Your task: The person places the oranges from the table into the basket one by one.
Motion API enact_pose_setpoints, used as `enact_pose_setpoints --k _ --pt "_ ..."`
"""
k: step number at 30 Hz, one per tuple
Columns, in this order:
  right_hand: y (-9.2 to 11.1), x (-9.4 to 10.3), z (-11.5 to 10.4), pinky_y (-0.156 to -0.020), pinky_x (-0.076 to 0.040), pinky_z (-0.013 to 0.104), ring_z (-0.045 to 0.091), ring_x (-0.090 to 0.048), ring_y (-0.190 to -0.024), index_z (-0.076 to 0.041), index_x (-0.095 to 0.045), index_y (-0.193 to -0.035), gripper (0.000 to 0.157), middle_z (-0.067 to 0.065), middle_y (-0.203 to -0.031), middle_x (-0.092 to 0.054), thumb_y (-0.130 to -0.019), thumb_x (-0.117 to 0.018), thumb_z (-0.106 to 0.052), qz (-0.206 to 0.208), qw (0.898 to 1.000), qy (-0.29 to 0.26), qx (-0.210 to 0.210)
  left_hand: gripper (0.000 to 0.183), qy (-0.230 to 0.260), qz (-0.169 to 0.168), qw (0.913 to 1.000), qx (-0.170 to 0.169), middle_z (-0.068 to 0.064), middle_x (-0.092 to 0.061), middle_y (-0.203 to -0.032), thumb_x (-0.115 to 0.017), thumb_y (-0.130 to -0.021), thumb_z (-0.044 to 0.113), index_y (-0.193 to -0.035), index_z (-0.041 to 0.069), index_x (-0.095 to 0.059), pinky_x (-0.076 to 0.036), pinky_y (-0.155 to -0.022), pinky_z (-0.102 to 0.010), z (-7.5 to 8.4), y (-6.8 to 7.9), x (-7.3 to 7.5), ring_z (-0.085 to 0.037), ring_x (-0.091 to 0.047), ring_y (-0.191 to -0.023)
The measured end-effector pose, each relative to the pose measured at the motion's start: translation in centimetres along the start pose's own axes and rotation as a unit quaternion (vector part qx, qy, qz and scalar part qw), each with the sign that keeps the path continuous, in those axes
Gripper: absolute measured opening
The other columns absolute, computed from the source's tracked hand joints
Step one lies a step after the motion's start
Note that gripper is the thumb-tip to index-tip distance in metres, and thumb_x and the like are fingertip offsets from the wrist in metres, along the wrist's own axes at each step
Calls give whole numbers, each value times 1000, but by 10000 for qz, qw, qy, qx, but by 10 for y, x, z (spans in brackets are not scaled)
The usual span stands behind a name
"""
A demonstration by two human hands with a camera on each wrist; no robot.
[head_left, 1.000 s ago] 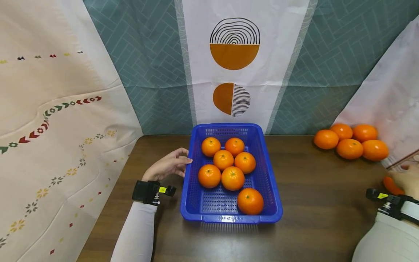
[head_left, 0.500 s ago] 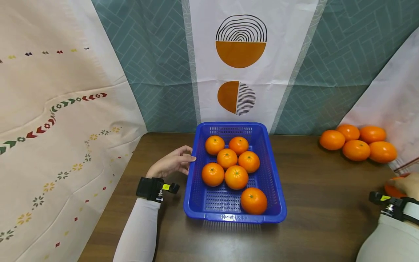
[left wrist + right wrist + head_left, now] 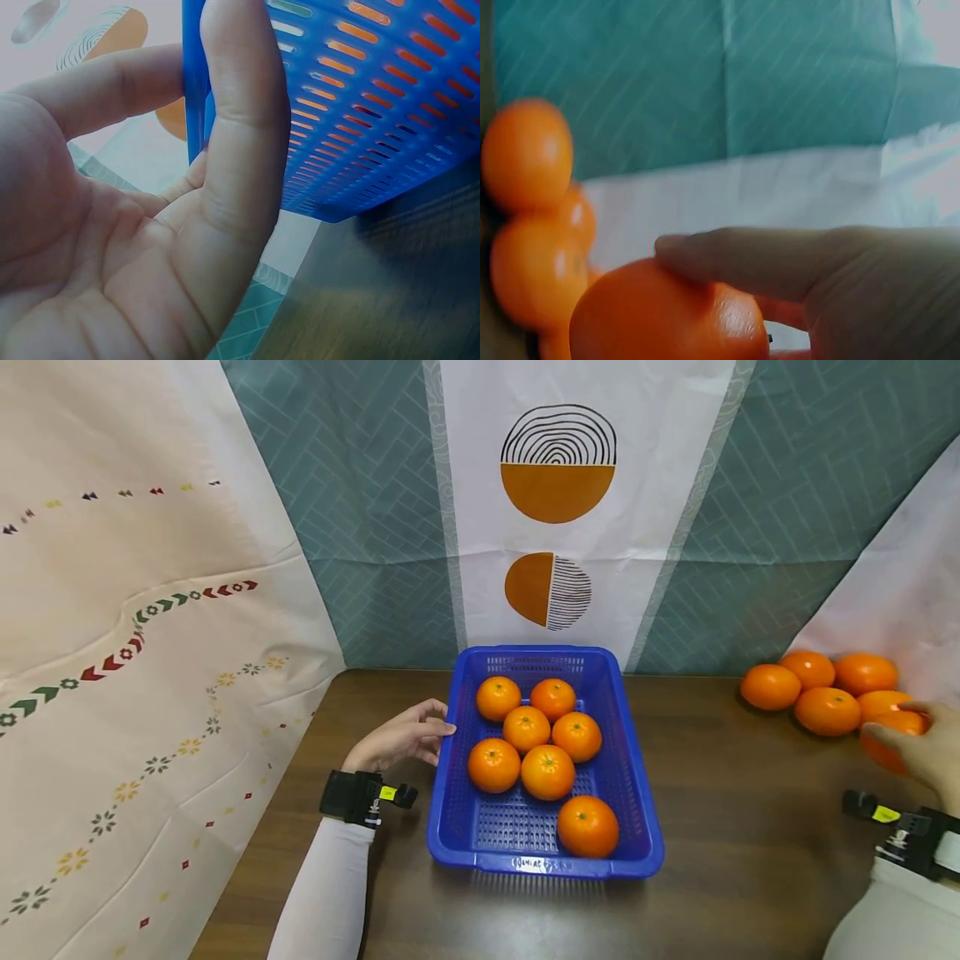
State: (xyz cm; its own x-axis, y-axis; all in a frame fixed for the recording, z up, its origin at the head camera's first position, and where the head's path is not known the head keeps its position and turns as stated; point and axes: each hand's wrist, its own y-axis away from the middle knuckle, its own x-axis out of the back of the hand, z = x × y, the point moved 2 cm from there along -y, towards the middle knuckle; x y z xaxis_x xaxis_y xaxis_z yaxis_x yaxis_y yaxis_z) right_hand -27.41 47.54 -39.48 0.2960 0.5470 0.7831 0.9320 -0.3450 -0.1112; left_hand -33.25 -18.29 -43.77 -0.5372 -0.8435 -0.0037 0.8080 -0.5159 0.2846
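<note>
My left hand (image 3: 401,737) pinches the left rim of a blue plastic basket (image 3: 546,865) between thumb and fingers. Its curled fingers also show against the slotted basket wall (image 3: 360,127) in the left wrist view. Several oranges, such as the one at the basket's near right corner (image 3: 587,827), lie inside. At the far right, my right hand (image 3: 937,756) grips another orange (image 3: 888,747). That fruit (image 3: 667,315) fills the lower part of the right wrist view, thumb and fingers around it. In the head view it overlaps the front right of a cluster of oranges (image 3: 827,711).
A dark brown wooden table (image 3: 720,810) carries everything. Behind it hangs a green and white patterned cloth (image 3: 390,527), which the basket's far side nearly meets. An embroidered cream cloth (image 3: 150,718) runs along the left, and a whitish cloth (image 3: 900,610) stands behind the orange cluster.
My right hand has risen from the lower right edge with its orange, up to the cluster. My left hand keeps its hold on the basket rim. The head view has shifted slightly.
</note>
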Motion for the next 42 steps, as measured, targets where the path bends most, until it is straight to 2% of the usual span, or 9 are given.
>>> enact_pose_setpoints --k 2,5,9,12,17,24,30,36,42 --pt "2 -2 -19 -88 -42 57 64 -39 -111 22 -36 -139 63 52 -130 -35 -102 -57 -25 -70 9994 202 282 34 14 30 10000 19 -14 -68 -102 -59 -105 12 -132 2 -42 -65 -74 -38 -2 1 0 -25 -71 -81" --pt "7 -7 -46 -102 -34 64 63 -34 -118 14 -38 -144 61 47 -136 -35 -104 -58 -29 -240 9972 169 683 34 -24 8 10000 -8 -14 -68 -99 -60 -105 13 -131 2 -42 -65 -74 -38 -2 0 1 -25 -70 -80" --pt "12 -18 -80 -88 -34 39 45 -37 -108 5 -43 -148 60 36 -137 -41 -104 -64 -30 -435 9912 -189 1233 33 -42 -42 10000 -55 -13 -70 -98 -59 -105 13 -131 3 -42 -65 -75 -37 -1 -2 1 -24 -70 -78" --pt "16 -28 -107 -81 -30 37 34 -36 -101 2 -47 -147 58 33 -136 -45 -103 -67 -29 -575 9840 -247 1670 31 -13 5 10000 -36 -12 -71 -97 -59 -104 11 -130 4 -43 -65 -75 -37 -2 -1 2 -23 -70 -77" --pt "28 -38 -135 -82 -31 29 16 -38 -107 -8 -51 -149 56 23 -140 -46 -101 -70 -28 -828 9743 -493 2037 29 18 5 10000 -10 -12 -71 -96 -59 -104 11 -128 5 -43 -65 -74 -36 -1 -3 1 -23 -70 -76" --pt "36 -48 -152 -80 -34 25 -3 -38 -108 -12 -49 -153 58 20 -144 -45 -101 -70 -25 -1246 9624 -722 2303 30 32 -11 10000 -35 -12 -71 -96 -59 -103 11 -128 4 -44 -65 -74 -37 0 -2 1 -23 -71 -77" --pt "38 -52 -157 -82 -34 27 4 -41 -112 -14 -52 -151 55 20 -143 -47 -100 -71 -27 -1233 9610 -700 2374 31 46 -8 10000 -17 -12 -71 -96 -59 -103 11 -129 4 -44 -65 -73 -36 -1 -1 2 -23 -71 -76" --pt "41 -55 -161 -87 -35 38 14 -41 -115 -15 -53 -150 55 17 -142 -48 -100 -71 -26 -1231 9612 -721 2360 32 54 9 10000 11 -12 -71 -95 -60 -103 12 -129 4 -43 -65 -73 -36 1 -1 1 -23 -70 -75" --pt "49 -61 -173 -86 -35 14 3 -42 -113 -20 -56 -147 53 8 -142 -50 -98 -75 -24 -1263 9526 -924 2611 30 72 0 10000 -2 -12 -70 -94 -60 -103 12 -127 4 -44 -65 -73 -37 2 0 0 -22 -71 -75"
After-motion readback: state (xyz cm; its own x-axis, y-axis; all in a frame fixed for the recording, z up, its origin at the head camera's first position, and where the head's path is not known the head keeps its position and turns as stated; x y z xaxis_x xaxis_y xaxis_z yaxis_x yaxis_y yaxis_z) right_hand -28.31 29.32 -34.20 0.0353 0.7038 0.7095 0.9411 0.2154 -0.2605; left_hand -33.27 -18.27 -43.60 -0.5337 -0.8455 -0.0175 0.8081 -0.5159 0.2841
